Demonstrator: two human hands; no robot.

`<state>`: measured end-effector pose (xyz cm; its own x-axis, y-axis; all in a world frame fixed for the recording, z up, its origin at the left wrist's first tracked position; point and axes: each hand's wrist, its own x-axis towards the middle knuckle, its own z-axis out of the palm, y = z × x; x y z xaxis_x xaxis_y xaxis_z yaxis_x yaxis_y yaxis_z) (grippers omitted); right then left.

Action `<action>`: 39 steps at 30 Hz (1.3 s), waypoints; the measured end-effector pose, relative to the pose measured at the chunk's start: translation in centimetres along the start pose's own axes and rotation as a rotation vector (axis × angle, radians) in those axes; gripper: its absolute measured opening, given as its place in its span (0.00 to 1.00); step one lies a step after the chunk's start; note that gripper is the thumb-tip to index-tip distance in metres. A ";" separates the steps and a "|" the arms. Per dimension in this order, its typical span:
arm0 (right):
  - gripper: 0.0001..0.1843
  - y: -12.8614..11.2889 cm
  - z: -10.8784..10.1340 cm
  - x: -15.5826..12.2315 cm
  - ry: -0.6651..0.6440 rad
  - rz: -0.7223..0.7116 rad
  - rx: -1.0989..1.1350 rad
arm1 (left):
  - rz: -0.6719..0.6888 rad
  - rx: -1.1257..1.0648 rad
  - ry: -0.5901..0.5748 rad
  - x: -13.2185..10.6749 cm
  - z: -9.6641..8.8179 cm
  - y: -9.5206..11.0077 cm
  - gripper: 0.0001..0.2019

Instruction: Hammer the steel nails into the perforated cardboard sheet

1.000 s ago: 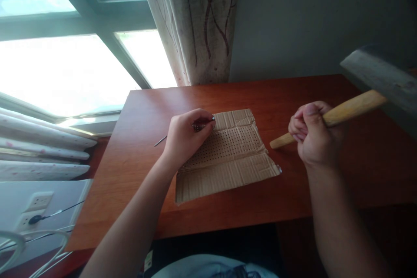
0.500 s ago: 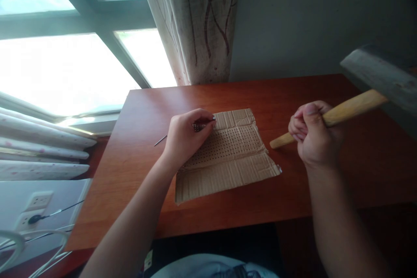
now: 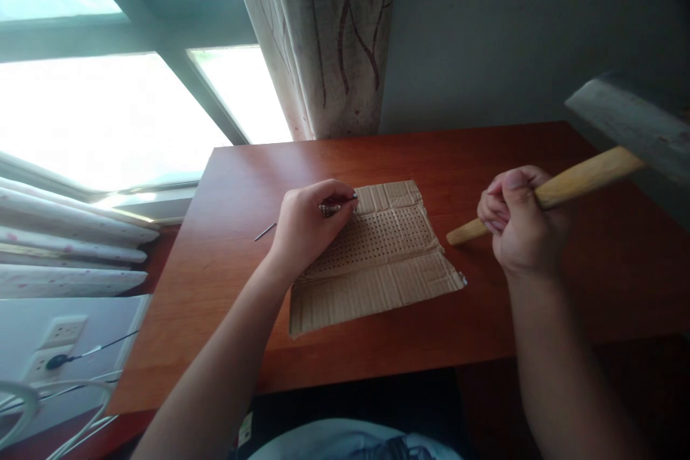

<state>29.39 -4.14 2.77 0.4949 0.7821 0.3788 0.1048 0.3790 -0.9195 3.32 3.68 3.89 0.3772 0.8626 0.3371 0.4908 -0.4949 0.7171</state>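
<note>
A brown piece of corrugated cardboard [image 3: 371,302] lies on the table, with a grid of small dark holes across its middle. Over its far left part, my left hand [image 3: 315,219] is closed in a pinch on a small metal nail [image 3: 355,195]; only its tip end shows past the fingers. To the right of the cardboard, my right hand [image 3: 520,219] is wrapped round the wooden handle of a hammer [image 3: 587,176]. The hammer's large grey head is raised at the right edge, partly out of view. Beside my left wrist lies a thin metal rod [image 3: 265,231].
The reddish-brown wooden table [image 3: 215,316] stands by a bright window [image 3: 108,115] and a patterned curtain [image 3: 345,36]. Wall sockets [image 3: 65,331] with a plug and white cables [image 3: 80,392] are at the lower left.
</note>
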 end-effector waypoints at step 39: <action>0.18 -7.0 4.3 1.4 -0.744 -0.156 -1.017 | -0.041 -0.010 -0.060 0.2 0.2 -1.1 0.04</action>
<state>25.60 -3.58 10.23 -0.1499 0.9765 0.1545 0.8939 0.2007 -0.4009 3.04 4.39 3.07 0.4033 0.8742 0.2705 0.4994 -0.4580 0.7354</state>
